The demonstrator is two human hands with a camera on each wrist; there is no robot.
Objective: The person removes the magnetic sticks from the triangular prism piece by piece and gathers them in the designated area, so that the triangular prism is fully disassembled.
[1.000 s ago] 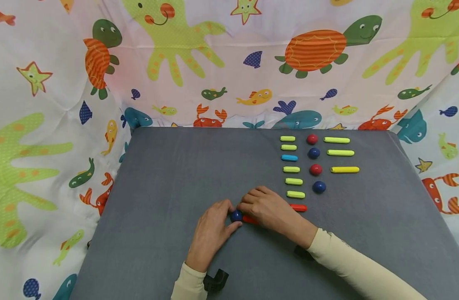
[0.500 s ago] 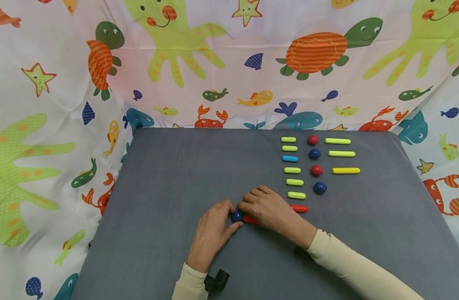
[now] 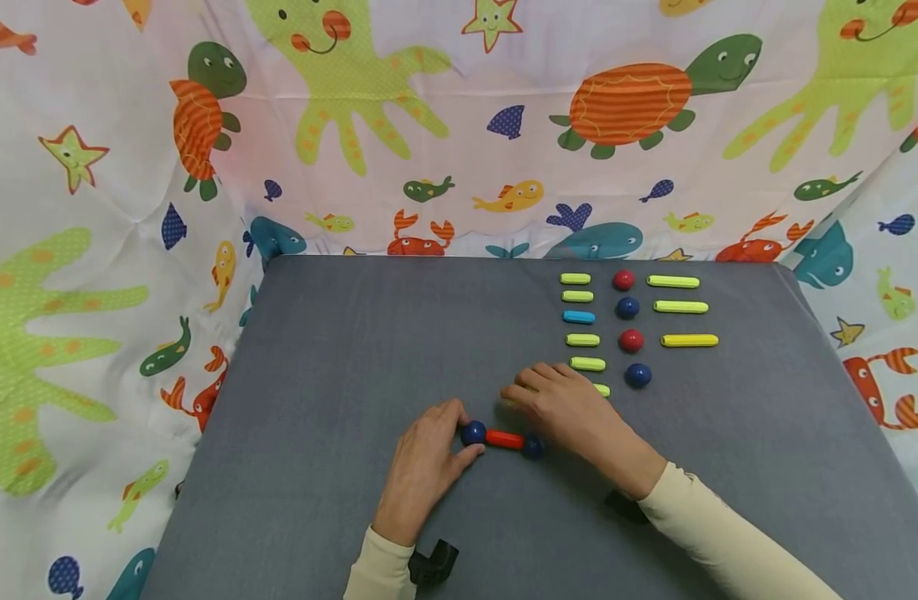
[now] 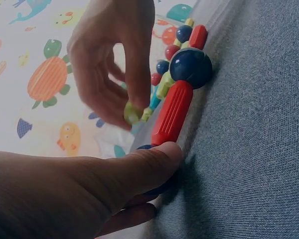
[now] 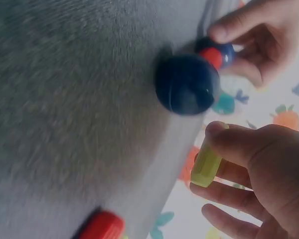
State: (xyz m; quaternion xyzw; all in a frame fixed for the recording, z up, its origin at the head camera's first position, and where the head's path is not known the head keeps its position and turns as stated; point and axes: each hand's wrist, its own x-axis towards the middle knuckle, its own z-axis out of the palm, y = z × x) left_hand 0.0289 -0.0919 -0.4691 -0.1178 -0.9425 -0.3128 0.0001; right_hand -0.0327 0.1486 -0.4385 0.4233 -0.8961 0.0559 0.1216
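Note:
A red magnetic-style rod [image 3: 505,439] joins two dark blue balls, one at each end, on the grey cloth. My left hand [image 3: 426,467] pinches the left blue ball [image 3: 473,432] between thumb and fingers. The right blue ball [image 3: 533,447] lies uncovered beside my right hand [image 3: 571,412]. Raised off the cloth, my right hand pinches a short yellow-green rod [image 5: 208,162] between thumb and fingers, clear of the ball in the right wrist view. That rod is hidden from the head view.
Short rods, mostly yellow-green with one light blue rod [image 3: 579,317], form a column at right. Beside them stand red and blue balls [image 3: 631,341], then longer yellowish rods [image 3: 681,307]. Another red rod [image 5: 103,226] lies below my right hand. A printed curtain [image 3: 429,125] borders the table.
My right hand has lifted and moved right, off the red rod, exposing the rod and the right blue ball. My left hand has stayed on the left ball.

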